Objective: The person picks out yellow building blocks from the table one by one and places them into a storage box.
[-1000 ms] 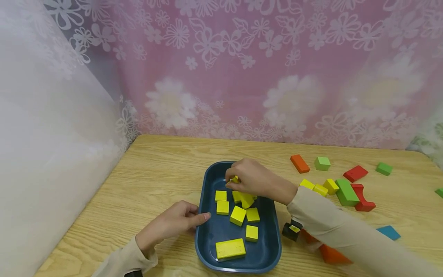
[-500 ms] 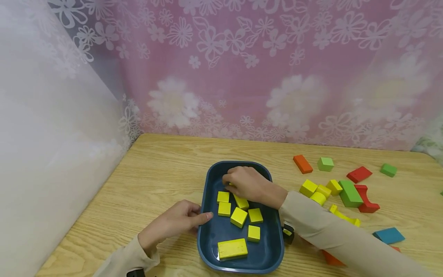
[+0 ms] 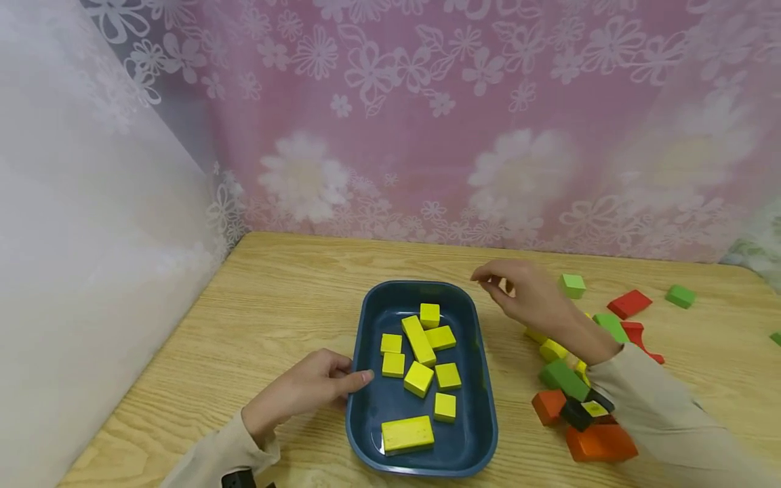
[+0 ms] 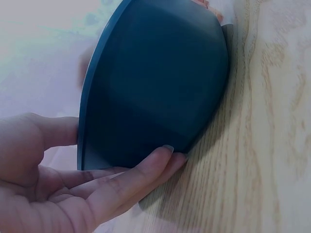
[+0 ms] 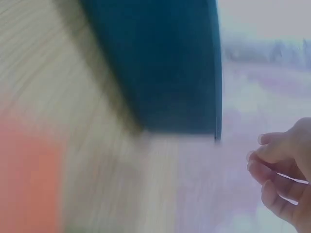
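Observation:
A dark blue tray lies on the table with several yellow blocks in it, among them a thick rectangular block at the near end and a long narrow block lying slantwise. My left hand grips the tray's left side, thumb over the rim; in the left wrist view its fingers lie along the outer wall. To the right of the tray my right hand is raised over the table, fingers loosely bent and holding nothing. In the right wrist view its thumb and fingertips come close together.
Right of the tray lie loose blocks: orange blocks, a dark green block, a red block and green blocks. My right forearm covers part of this group. A pink flowered curtain hangs behind the table.
My right hand has lifted out of the tray and moved right, leaving yellow blocks at the tray's far end in plain sight. The left hand has kept its place on the rim.

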`<state>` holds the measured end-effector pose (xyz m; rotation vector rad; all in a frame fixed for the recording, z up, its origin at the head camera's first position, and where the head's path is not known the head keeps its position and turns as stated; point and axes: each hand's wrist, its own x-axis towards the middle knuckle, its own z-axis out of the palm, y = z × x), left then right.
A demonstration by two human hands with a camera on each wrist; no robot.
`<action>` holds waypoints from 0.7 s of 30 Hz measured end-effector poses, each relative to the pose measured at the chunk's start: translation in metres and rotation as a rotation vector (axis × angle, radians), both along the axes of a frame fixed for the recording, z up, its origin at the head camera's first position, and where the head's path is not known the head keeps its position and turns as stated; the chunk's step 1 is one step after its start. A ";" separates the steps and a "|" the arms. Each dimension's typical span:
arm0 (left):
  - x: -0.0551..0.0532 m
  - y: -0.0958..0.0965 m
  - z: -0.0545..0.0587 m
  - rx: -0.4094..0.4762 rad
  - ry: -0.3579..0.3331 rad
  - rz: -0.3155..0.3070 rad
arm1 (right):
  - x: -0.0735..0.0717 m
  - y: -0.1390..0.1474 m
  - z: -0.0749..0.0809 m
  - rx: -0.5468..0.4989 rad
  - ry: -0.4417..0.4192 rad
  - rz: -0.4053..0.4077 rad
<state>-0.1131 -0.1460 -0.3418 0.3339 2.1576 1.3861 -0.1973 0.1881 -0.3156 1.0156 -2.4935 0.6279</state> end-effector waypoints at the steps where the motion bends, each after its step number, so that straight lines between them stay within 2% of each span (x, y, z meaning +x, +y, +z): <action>1: 0.000 0.000 0.000 -0.003 -0.003 0.002 | 0.002 0.010 -0.001 0.009 -0.002 -0.029; 5: 0.000 0.000 0.002 -0.013 -0.020 0.007 | 0.010 0.049 -0.008 0.047 0.025 -0.085; 9: 0.000 0.000 0.001 -0.007 -0.024 0.006 | 0.020 0.080 -0.016 0.101 -0.007 -0.133; 15: 0.000 -0.001 0.000 0.026 -0.032 -0.002 | 0.037 0.116 -0.023 0.186 -0.073 -0.164; 18: 0.000 -0.001 0.001 0.027 -0.033 -0.003 | 0.049 0.128 -0.025 0.217 -0.138 -0.168; 21: 0.001 0.000 0.001 0.019 -0.029 -0.004 | 0.064 0.136 -0.027 0.230 -0.255 -0.169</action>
